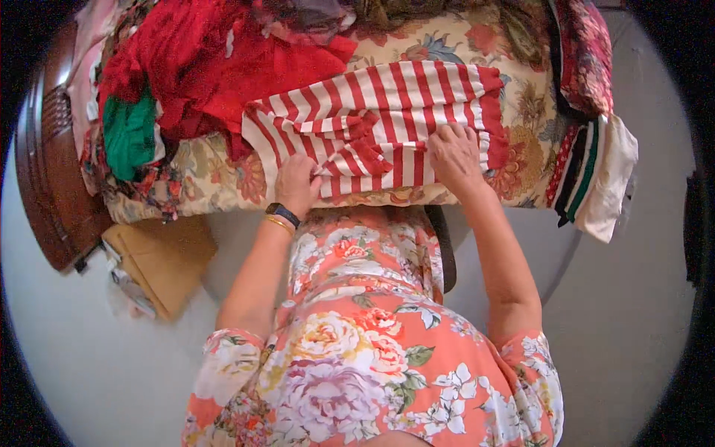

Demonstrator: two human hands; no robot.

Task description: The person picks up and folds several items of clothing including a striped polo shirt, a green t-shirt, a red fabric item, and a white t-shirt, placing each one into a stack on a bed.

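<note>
A red-and-white striped knit top (406, 97) lies across the flower-patterned bed cover (246, 167), with its ribbed red hem toward the right. One sleeve (357, 141) is folded over the body of the top and looks bunched. My left hand (298, 182), with a dark watch and a gold bangle on the wrist, pinches the near left edge of the cloth. On the near right part, my right hand (454, 156) has its fingers curled down onto the fabric close to the hem and grips it.
Red cloth (246, 67) and a green garment (128, 134) are heaped at the left. Several folded garments (596, 171) hang over the bed's right edge. A dark wooden panel (48, 164) stands at far left, above a tan folder-like item (164, 261) on the floor.
</note>
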